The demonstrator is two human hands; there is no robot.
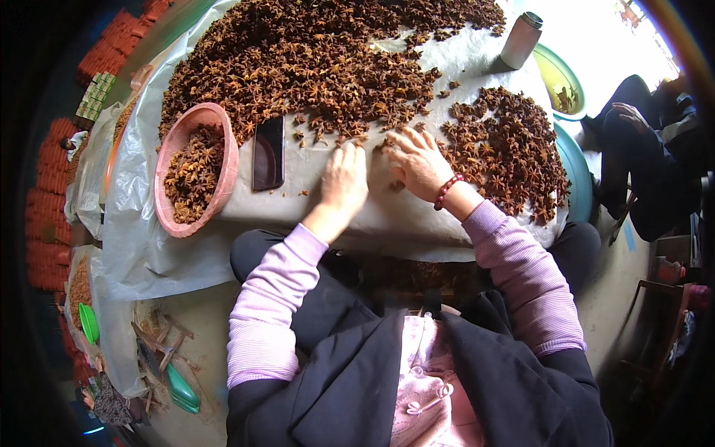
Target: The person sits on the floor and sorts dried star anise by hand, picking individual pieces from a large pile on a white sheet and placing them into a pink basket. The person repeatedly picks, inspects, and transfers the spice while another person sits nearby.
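Note:
A large spread of dried star anise point(298, 71) lies over the far part of the sheet-covered table point(298, 205). At its near edge is my left hand point(345, 181), fingers curled and pressed together; whatever they hold is hidden. My right hand point(422, 165), with a red bead bracelet point(447, 191) at the wrist, reaches in beside it. Its fingers are bent and its thumb stands apart, the fingertips close to a few loose pieces. To the right lies a second patch of star anise point(514, 153).
Left of my hands are a dark phone point(269, 153) and a pink basin point(230, 167) holding star anise. A metallic flask point(521, 41) stands at the far right, near a green basin point(572, 82) and a blue one point(575, 179). Another person point(633, 141) sits to the right.

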